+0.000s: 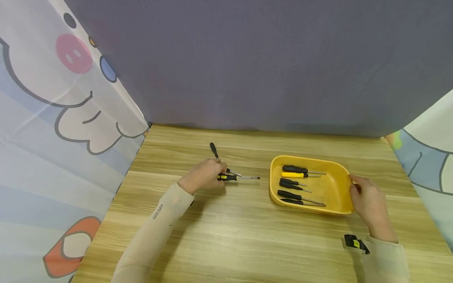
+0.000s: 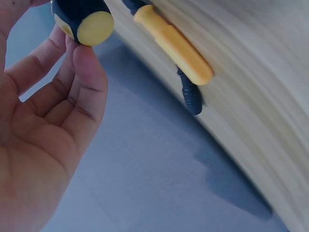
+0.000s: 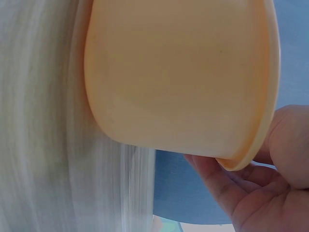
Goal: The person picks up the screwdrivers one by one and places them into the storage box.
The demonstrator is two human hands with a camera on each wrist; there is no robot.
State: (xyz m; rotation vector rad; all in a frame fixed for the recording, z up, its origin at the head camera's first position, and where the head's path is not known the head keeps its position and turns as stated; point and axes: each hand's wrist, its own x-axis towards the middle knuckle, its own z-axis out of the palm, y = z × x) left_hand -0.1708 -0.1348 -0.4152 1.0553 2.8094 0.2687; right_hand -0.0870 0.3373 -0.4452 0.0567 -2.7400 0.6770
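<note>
My left hand (image 1: pixel 216 175) grips the black-and-yellow handle of a screwdriver (image 1: pixel 231 177) that lies low over the wooden table (image 1: pixel 226 232), shaft pointing right. In the left wrist view my fingers (image 2: pixel 89 82) curl round its yellow-capped handle end (image 2: pixel 91 26). A yellow-handled screwdriver (image 2: pixel 174 46) and a black one (image 2: pixel 191 99) lie just beyond. The black screwdriver (image 1: pixel 214 150) sits behind my hand. My right hand (image 1: pixel 355 188) holds the right rim of a yellow tray (image 1: pixel 336 188) with several screwdrivers (image 1: pixel 295 184) in it. Its fingers (image 3: pixel 227 188) lie under the tray's rim (image 3: pixel 251 150).
Cartoon-printed curtains (image 1: pixel 53 118) close the left side, and another curtain (image 1: pixel 431 157) the right. A grey backdrop (image 1: pixel 247 59) stands behind the table. A black device (image 1: pixel 355 243) is strapped to my right wrist.
</note>
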